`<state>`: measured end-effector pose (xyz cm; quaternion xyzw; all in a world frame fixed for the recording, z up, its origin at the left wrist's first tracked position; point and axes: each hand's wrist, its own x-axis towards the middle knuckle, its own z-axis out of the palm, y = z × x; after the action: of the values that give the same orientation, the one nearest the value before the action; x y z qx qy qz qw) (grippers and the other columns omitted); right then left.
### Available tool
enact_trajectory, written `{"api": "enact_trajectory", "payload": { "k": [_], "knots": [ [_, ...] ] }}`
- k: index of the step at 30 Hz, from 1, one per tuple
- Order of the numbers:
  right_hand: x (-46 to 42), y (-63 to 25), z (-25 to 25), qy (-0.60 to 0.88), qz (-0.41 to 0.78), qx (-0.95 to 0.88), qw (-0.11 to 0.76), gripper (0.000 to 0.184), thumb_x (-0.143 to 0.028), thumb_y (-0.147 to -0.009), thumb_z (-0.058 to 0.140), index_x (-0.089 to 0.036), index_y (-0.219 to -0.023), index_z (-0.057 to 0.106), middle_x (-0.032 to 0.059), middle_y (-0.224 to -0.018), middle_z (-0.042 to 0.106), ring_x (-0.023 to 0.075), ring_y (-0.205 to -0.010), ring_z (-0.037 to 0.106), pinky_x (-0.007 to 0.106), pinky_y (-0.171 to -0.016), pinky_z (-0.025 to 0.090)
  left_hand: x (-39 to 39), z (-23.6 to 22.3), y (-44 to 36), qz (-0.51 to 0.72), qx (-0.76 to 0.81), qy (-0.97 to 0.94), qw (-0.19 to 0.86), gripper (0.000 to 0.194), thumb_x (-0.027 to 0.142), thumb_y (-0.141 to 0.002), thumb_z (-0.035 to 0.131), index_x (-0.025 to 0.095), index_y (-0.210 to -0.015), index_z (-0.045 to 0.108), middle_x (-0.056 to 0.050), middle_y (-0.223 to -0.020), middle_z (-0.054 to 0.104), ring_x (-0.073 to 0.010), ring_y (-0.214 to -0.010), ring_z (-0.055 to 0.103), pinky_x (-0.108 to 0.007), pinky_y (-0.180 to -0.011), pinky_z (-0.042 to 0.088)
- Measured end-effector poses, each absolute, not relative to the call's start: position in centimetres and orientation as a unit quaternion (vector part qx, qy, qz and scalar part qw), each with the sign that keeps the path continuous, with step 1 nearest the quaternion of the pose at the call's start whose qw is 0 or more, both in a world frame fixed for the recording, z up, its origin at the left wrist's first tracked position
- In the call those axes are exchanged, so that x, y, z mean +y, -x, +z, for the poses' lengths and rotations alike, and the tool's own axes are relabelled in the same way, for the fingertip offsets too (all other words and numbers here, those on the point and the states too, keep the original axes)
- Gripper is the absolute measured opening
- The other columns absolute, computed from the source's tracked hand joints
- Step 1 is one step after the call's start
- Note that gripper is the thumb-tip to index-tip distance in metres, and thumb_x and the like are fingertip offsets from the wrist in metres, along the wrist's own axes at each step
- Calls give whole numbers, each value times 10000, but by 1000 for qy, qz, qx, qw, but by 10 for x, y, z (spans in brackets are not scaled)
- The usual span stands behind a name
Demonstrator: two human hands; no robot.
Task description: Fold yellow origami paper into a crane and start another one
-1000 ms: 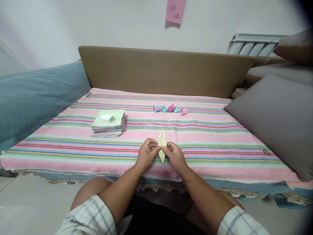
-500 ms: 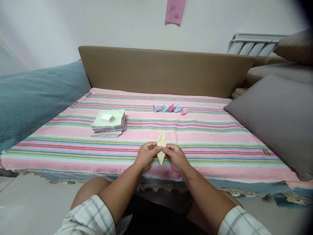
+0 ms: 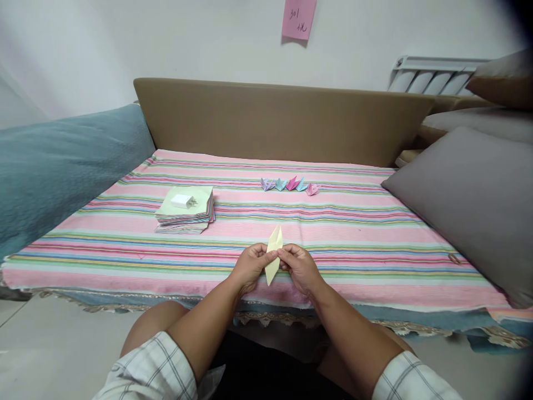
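Observation:
A pale yellow sheet of origami paper [image 3: 273,270], folded into a long narrow diamond with a split upper tip, is between my hands above the striped cloth. My left hand [image 3: 251,266] pinches its left side, thumb across the front. From the right, my right hand [image 3: 298,268] grips the other edge, its thumb close to the left one. Fingers behind the paper are partly hidden. Farther back, several small folded paper cranes [image 3: 292,184] in purple, teal, magenta, blue and pink stand in a row.
A stack of square paper [image 3: 185,214] lies to the left with a white plug adapter [image 3: 182,201] on top. Grey cushions [image 3: 466,205] pile up at the right. A brown backrest [image 3: 275,122] and a blue armrest [image 3: 75,161] bound the striped cloth [image 3: 353,228].
The folded yellow paper has tilted, its lower point swinging slightly to the left and its upper tip to the right. Both hands keep hold of it in nearly the same place.

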<state>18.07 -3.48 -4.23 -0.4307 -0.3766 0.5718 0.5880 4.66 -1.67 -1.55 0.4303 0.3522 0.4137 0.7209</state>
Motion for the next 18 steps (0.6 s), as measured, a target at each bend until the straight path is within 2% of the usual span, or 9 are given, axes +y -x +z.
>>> {"api": "enact_trajectory", "payload": {
  "k": [6, 13, 18],
  "knots": [
    [-36, -181, -38, 390, 615, -370, 577, 278, -413, -657, 721, -185, -770, 610, -40, -600, 548, 74, -499, 426, 219, -502, 345, -18, -16, -43, 370, 342, -492, 710, 376, 448, -597, 755, 132, -706, 582, -18, -644, 649, -122, -579, 573, -230, -574, 420],
    [-34, -184, -43, 432, 569, -386, 584, 328, -445, -635, 725, -167, -566, 566, -61, -465, 440, 70, -453, 351, 224, -464, 290, -17, -17, -38, 331, 385, -627, 590, 324, 464, -680, 664, 147, -702, 603, 20, -588, 559, -101, -532, 476, -207, -512, 347],
    [-33, -183, -42, 437, 555, -389, 592, 313, -458, -648, 712, -180, -608, 574, -59, -493, 450, 80, -469, 359, 227, -473, 280, -16, -19, -37, 322, 401, -666, 540, 278, 431, -697, 637, 156, -683, 601, 27, -573, 526, -106, -531, 449, -209, -502, 334]
  ]
}}
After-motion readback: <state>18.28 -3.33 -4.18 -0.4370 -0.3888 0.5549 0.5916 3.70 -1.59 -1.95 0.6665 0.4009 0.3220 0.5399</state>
